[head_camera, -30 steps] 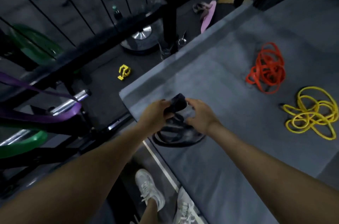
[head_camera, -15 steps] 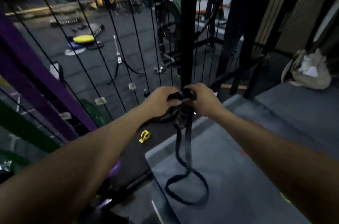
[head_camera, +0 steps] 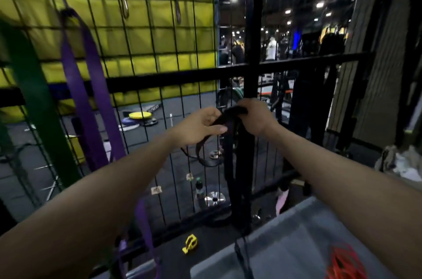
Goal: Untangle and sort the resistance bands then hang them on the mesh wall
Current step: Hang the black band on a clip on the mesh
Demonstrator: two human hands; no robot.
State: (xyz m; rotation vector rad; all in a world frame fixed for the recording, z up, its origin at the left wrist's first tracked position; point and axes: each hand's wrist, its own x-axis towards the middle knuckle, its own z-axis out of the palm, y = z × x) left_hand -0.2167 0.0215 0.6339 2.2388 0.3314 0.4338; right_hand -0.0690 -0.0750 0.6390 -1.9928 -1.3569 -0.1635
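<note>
A black resistance band (head_camera: 229,164) hangs from both my hands in front of the mesh wall (head_camera: 146,50). My left hand (head_camera: 198,127) pinches one end of it, and my right hand (head_camera: 255,119) grips the top loop beside the black post (head_camera: 253,27). The band's long loops drop down to the grey platform (head_camera: 285,244). A purple band (head_camera: 86,87) and a green band (head_camera: 34,100) hang on the mesh at the left. A red band pile (head_camera: 342,262) lies on the platform at the lower right.
Two metal carabiner hooks (head_camera: 124,6) hang high on the mesh. A yellow clip (head_camera: 190,244) and a bottle (head_camera: 199,189) sit on the floor beyond the platform edge. A crumpled cloth (head_camera: 402,164) lies at the far right.
I have lifted the black band off the platform to chest height at the mesh, and my view has tilted up. The yellow band pile has left the frame.
</note>
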